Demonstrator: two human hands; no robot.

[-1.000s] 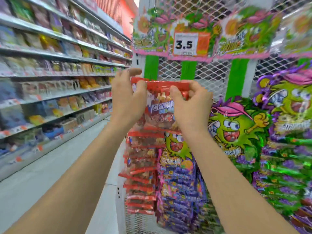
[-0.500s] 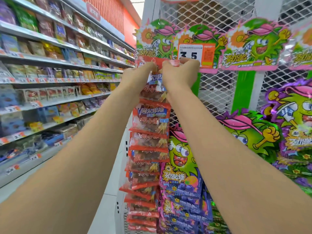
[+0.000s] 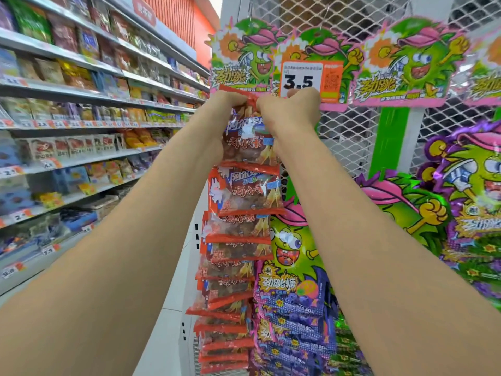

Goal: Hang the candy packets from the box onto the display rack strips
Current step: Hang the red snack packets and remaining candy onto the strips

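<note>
A red-edged clear candy packet (image 3: 248, 139) is held up at the top of a hanging strip of several like packets (image 3: 233, 256). My left hand (image 3: 223, 109) pinches its top left corner and my right hand (image 3: 288, 108) pinches its top right, just under the green cartoon header card (image 3: 244, 55). The strip itself is hidden behind the packets. The box is out of view.
A white mesh rack (image 3: 347, 20) carries more header cards, a 3.5 price tag (image 3: 301, 78) and strips of purple and green candy packets (image 3: 292, 308) to the right. Stocked store shelves (image 3: 81, 118) line the aisle on the left.
Both hands have raised the packet from mid-strip height to the top of the strip, and come closer together on its top edge.
</note>
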